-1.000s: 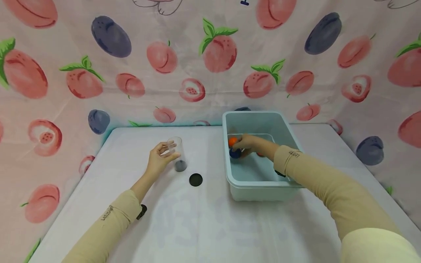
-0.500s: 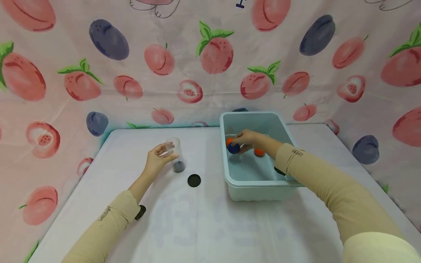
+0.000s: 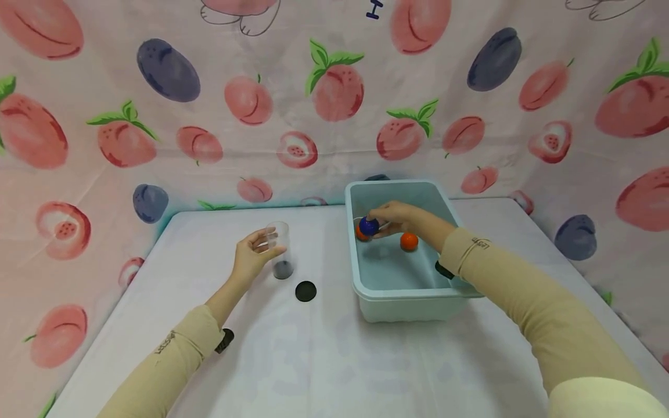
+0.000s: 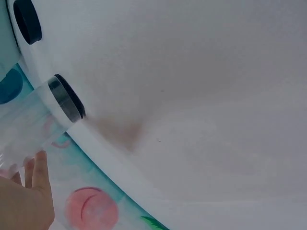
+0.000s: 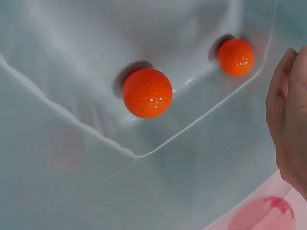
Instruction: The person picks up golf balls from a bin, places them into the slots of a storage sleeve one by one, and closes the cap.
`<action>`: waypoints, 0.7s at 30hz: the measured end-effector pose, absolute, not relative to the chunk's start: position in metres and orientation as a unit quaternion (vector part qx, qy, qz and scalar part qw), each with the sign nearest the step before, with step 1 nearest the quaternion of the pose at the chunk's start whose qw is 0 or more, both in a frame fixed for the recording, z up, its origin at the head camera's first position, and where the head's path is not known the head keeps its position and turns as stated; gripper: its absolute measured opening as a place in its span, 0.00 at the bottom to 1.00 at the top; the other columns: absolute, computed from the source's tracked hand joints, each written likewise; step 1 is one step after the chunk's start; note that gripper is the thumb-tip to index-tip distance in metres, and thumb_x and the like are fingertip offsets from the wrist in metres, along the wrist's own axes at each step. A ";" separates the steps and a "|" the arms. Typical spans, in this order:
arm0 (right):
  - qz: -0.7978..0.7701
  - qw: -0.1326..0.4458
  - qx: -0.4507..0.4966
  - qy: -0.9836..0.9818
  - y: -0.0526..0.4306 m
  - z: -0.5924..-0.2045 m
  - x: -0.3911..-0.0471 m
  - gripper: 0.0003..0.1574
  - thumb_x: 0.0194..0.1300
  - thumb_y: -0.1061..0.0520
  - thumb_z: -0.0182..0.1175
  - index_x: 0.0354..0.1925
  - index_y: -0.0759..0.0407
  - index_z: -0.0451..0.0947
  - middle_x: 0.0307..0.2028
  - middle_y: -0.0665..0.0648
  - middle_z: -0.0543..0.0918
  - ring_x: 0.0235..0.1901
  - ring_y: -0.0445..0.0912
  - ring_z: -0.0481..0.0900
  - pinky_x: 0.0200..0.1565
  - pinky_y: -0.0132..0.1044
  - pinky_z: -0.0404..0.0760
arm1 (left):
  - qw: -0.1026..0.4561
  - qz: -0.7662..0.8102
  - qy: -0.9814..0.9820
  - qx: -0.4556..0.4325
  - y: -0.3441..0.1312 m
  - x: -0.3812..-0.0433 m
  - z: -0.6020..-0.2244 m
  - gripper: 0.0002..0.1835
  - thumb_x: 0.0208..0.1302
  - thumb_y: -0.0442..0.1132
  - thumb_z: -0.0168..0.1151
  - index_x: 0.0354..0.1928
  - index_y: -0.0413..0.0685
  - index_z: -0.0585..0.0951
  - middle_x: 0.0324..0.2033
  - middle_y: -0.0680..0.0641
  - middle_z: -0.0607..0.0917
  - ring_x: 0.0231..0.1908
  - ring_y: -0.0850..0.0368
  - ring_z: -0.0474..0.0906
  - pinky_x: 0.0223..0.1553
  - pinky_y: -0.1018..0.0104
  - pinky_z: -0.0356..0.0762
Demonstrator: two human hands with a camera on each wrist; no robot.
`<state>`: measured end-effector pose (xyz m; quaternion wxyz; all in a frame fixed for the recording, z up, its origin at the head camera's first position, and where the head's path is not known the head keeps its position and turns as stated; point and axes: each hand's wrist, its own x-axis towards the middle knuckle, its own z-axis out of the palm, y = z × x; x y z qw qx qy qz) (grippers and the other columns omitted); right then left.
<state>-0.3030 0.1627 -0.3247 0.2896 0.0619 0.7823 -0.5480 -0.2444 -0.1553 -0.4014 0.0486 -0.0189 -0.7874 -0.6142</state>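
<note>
On the left of the table my left hand (image 3: 248, 255) holds a clear cylinder (image 3: 283, 253) with a dark base, fingers and thumb around its side. The cylinder stands near upright; the left wrist view shows its black base end (image 4: 67, 98). Inside the pale blue tub (image 3: 413, 294), my right hand (image 3: 397, 217) pinches a blue ball (image 3: 369, 225) above the floor. Two orange golf balls lie there: one (image 3: 409, 241) in the open, the other (image 3: 360, 235) partly behind the blue ball. Both dimpled orange balls (image 5: 147, 93) show in the right wrist view, where the blue ball is hidden.
A round black lid (image 3: 305, 291) lies on the white table (image 3: 334, 360) between the cylinder and the tub. Fruit-printed cloth (image 3: 292, 69) hangs behind the table and along its sides. The tub's walls surround my right hand.
My right hand has lifted the blue ball up from the tub floor, uncovering the nearer orange ball. My left hand stays on the cylinder. The head view has tilted slightly.
</note>
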 end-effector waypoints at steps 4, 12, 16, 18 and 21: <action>-0.572 0.291 0.071 0.764 0.162 -0.321 -0.305 0.35 0.66 0.60 0.51 0.67 0.71 0.56 0.57 0.69 0.65 0.45 0.53 0.76 0.54 0.41 0.77 | 0.055 -0.606 -0.793 -0.032 -0.152 -0.245 -0.398 0.30 0.53 0.33 0.70 0.60 0.40 0.73 0.56 0.35 0.77 0.56 0.42 0.76 0.44 0.82 0.75; -0.628 0.289 0.060 0.720 0.168 -0.311 -0.303 0.33 0.68 0.61 0.47 0.68 0.70 0.55 0.63 0.70 0.61 0.48 0.51 0.73 0.58 0.41 0.72 | 0.081 -0.588 -0.802 -0.072 -0.139 -0.250 -0.386 0.29 0.50 0.34 0.72 0.58 0.43 0.76 0.52 0.36 0.81 0.53 0.43 0.77 0.51 0.64 0.77; -0.646 0.283 0.064 0.706 0.168 -0.306 -0.300 0.34 0.69 0.61 0.46 0.69 0.70 0.52 0.65 0.70 0.59 0.48 0.50 0.74 0.56 0.40 0.74 | 0.082 -0.582 -0.805 -0.076 -0.131 -0.249 -0.381 0.30 0.50 0.35 0.73 0.58 0.44 0.77 0.52 0.38 0.80 0.53 0.45 0.75 0.56 0.53 0.74; -0.651 0.278 0.066 0.703 0.168 -0.304 -0.299 0.33 0.69 0.60 0.46 0.68 0.70 0.52 0.63 0.69 0.61 0.48 0.50 0.73 0.54 0.39 0.76 | 0.080 -0.581 -0.806 -0.080 -0.128 -0.248 -0.378 0.30 0.50 0.35 0.73 0.58 0.45 0.76 0.53 0.39 0.80 0.54 0.45 0.74 0.57 0.51 0.72; -0.655 0.274 0.064 0.702 0.167 -0.301 -0.297 0.31 0.69 0.61 0.45 0.67 0.71 0.53 0.56 0.67 0.65 0.48 0.51 0.73 0.54 0.38 0.76 | 0.083 -0.581 -0.804 -0.093 -0.124 -0.247 -0.374 0.31 0.50 0.36 0.73 0.59 0.45 0.76 0.53 0.39 0.79 0.55 0.45 0.74 0.57 0.49 0.72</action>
